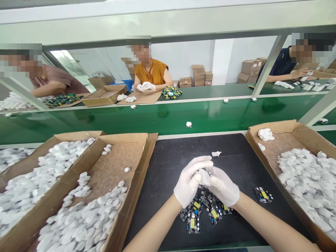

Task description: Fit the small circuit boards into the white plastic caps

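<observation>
Above a black work mat (168,168), my left hand (190,180) and my right hand (223,185), both in white gloves, meet with fingers curled around a small circuit board (197,172). A soft-looking white piece (205,177) lies against the board between my thumbs. Most of the board is hidden by the gloves. Just below my hands several circuit boards (193,223) with yellow, blue and black parts lie in a loose pile. One separate board (263,195) rests on the mat to the right. A small crumpled white scrap (216,154) lies beyond my fingertips.
Cardboard trays of white pieces stand left (143,154) and right (285,126). Behind the mat runs a green conveyor belt (162,119) carrying several boards topped in white, including one (189,124). Frame posts (270,64) rise beyond it. Three people work across the belt.
</observation>
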`<state>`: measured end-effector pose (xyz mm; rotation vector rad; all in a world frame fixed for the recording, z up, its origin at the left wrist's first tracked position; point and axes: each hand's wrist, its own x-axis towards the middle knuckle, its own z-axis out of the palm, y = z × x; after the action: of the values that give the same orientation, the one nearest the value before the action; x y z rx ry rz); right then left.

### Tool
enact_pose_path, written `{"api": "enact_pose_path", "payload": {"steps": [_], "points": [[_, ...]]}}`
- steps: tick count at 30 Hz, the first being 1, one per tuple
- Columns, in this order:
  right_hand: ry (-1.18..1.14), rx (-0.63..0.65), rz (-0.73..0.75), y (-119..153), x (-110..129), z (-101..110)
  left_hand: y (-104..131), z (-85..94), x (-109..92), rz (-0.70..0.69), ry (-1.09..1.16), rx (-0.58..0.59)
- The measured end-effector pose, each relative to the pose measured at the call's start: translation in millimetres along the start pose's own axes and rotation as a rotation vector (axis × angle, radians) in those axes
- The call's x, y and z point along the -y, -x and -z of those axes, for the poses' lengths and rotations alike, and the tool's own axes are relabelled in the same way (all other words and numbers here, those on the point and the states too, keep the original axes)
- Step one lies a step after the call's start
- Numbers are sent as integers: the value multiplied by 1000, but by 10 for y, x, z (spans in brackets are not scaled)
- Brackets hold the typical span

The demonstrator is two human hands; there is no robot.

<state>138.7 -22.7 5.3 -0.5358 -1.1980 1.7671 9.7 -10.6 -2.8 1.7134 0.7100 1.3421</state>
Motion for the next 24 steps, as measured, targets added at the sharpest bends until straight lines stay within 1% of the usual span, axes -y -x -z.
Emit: {"api": "enact_pose_path", "payload": {"steps": [3, 5, 8, 10, 13, 15, 17, 21, 24], "points": [[-146, -50, -39, -19, 26, -15, 10, -13, 65, -7, -72, -8], [-166, -92, -71, -31, 45, -17, 15, -19, 106, -14, -167, -39], [-162, -131, -102, -39, 52, 0, 10, -1, 117, -46, -374, -106], [-178, -137, -136, -38, 50, 16, -5, 27, 98, -96, -476, -100], [-180, -136, -174, -33, 50, 32, -32, 64, 69, -171, -565, -48], [-176, -145, -189, -29, 56, 36, -40, 70, 58, -198, -566, -42], [-173, -138, -189, -26, 59, 38, -38, 64, 46, -205, -521, -54], [-197, -72, -172, -24, 29, 47, -15, 50, 7, -128, -406, -19], [-220, -61, -175, -19, -15, 58, -1, 53, -15, -79, -352, -3]]}}
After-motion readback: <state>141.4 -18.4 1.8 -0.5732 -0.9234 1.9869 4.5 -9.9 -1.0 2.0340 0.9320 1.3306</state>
